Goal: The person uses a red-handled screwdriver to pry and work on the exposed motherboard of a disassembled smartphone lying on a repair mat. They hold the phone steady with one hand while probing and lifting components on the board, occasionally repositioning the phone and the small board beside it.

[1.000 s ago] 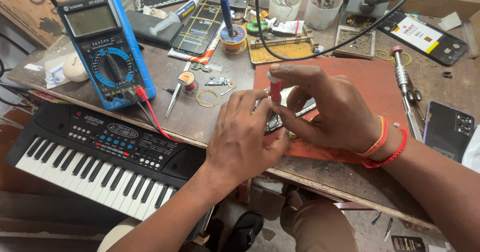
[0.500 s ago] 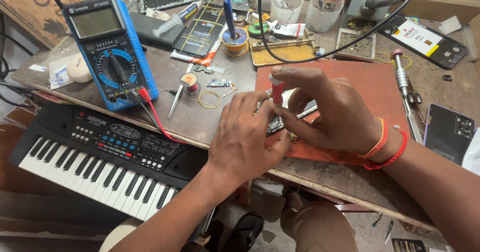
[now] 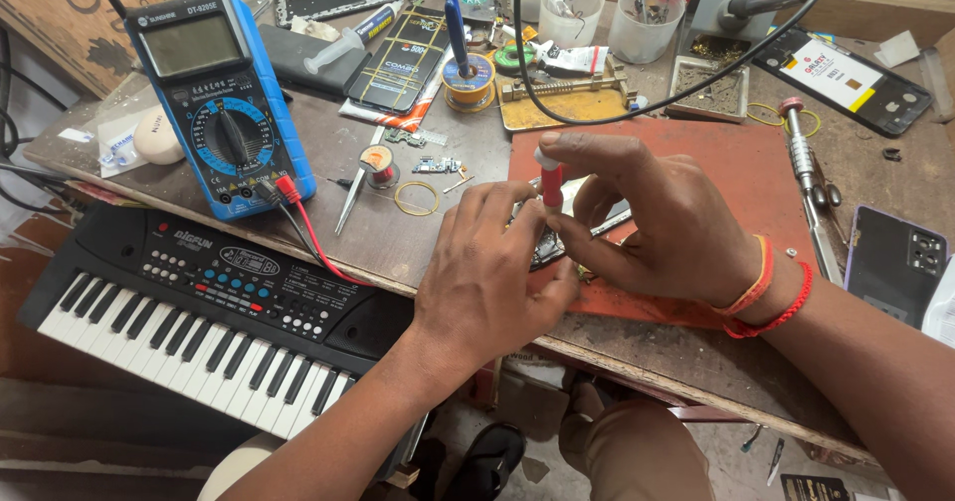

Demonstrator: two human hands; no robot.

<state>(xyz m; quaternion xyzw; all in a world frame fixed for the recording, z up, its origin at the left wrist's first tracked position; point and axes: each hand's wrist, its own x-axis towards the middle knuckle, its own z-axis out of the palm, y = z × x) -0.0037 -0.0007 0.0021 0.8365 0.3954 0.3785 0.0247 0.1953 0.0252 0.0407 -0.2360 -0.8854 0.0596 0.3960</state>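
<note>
Looking down from the head camera, both hands meet over a dark opened phone [image 3: 557, 247] that lies on a red mat [image 3: 716, 173] near the front edge of the table [image 3: 398, 247]. The right hand [image 3: 662, 222] has its fingers pinched together on a small red-handled screwdriver [image 3: 550, 181], held upright with its tip down on the phone. The left hand [image 3: 492, 282] rests on the phone's near end, fingers curled and pressed down on it; most of the phone is hidden beneath both hands.

A blue multimeter [image 3: 221, 103] stands propped at the left of the table, its red and black leads trailing over the edge. Tweezers [image 3: 353, 195] and a rubber band [image 3: 416, 199] lie between it and the mat. A solder spool [image 3: 470, 81] sits farther back. Another screwdriver [image 3: 804, 158] lies at the mat's right edge, beside a dark phone [image 3: 900, 262]. A small black keyboard [image 3: 189, 307] sits below the table's front.
</note>
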